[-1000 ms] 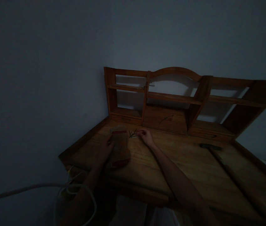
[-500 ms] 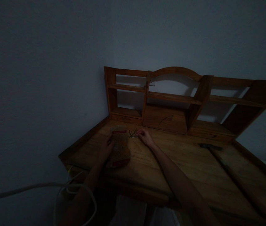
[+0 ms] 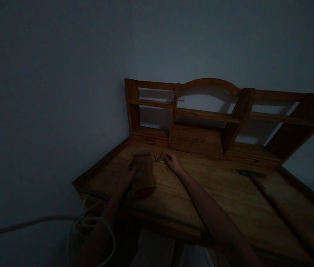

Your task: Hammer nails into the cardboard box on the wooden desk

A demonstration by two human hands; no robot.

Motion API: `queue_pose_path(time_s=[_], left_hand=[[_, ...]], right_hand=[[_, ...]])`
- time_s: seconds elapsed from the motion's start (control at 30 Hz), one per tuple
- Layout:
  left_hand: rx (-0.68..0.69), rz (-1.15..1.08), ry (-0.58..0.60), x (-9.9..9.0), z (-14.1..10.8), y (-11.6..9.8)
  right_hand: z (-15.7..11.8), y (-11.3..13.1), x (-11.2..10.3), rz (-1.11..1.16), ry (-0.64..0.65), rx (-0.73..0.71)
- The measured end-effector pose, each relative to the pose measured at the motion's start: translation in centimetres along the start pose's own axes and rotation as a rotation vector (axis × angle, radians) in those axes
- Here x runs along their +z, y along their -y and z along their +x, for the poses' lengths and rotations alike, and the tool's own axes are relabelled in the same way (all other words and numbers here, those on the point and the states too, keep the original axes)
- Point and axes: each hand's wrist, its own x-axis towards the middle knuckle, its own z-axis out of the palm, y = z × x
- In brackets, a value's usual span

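A see-through plastic bag [image 3: 143, 172] with red bands and small yellowish-orange grains inside lies on the wooden desk [image 3: 207, 193]. My left hand [image 3: 128, 173] grips its left edge, fingers curled. Just right of the bag's top end is a small loose pile of thin metal nails [image 3: 158, 158]. My right hand [image 3: 172, 161] is at the right side of this pile, its thumb and fingertips pinched together. A nail seems to be at the fingertips, but the dim light hides whether they hold it.
A hammer [image 3: 253, 173] with a long handle lies on the desk's right side. Along the back stands a wooden shelf unit [image 3: 207, 114] with small drawers. A pale cable [image 3: 34, 222] loops at the lower left, across my left forearm. Walls rise to the left and behind.
The view has shifted slightly, so everything sits a little further right. Both hands stay nearly in place, the left at the bag and the right at the nails.
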Motion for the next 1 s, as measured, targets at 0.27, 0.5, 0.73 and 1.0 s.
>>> queue_pose_path(time_s=[0.27, 0.5, 0.73, 1.0], left_hand=[[0.045, -0.009, 0.007, -0.1, 0.0, 0.0], [0.06, -0.009, 0.013, -0.1, -0.1, -0.3], [0.071, -0.027, 0.019, 0.1, 0.5, 0.7], [0.093, -0.002, 0.018, -0.1, 0.6, 1.1]], right_hand=[[-0.4, 0.9, -0.1, -0.103, 0.011, -0.036], [-0.5, 0.7, 0.0, -0.166, 0.015, -0.041], [-0.7, 1.1, -0.1, -0.179, 0.021, -0.051], [-0.9, 1.8, 0.0, -0.195, 0.094, -0.106]])
